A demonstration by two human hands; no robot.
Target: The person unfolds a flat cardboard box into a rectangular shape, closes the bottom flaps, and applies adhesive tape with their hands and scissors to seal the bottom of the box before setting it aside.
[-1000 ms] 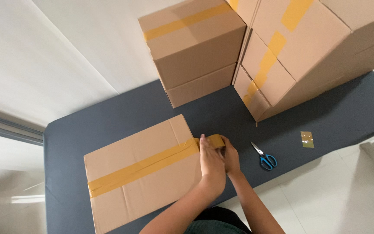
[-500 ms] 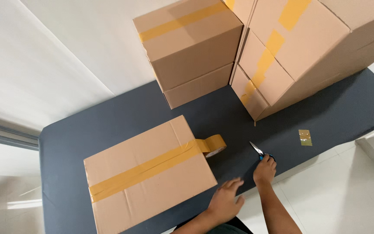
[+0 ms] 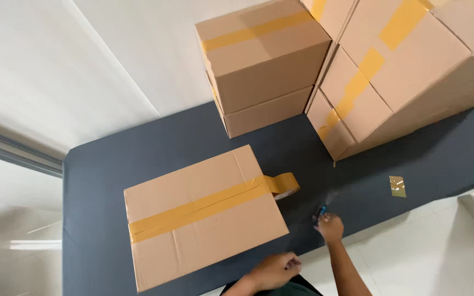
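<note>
Since a moment ago the right hand (image 3: 330, 227) has lifted the scissors (image 3: 321, 211), fingers clamped on the blue handles, blurred. Left hand (image 3: 274, 269) sits loosely curled, holding nothing, just below the taped box (image 3: 204, 216) on the dark bench (image 3: 138, 148); a tape roll (image 3: 283, 185) lies up-left of the right hand.

The scissors (image 3: 322, 210) were motion-blurred, mostly hidden in the right hand (image 3: 330, 227), so only a blue handle showed. The left hand (image 3: 272, 269) covered part of the near box's (image 3: 204, 216) edge. The stacked boxes (image 3: 412, 66) ran off the top edge. The tape roll (image 3: 285, 186) was partly hidden behind the box.
</note>
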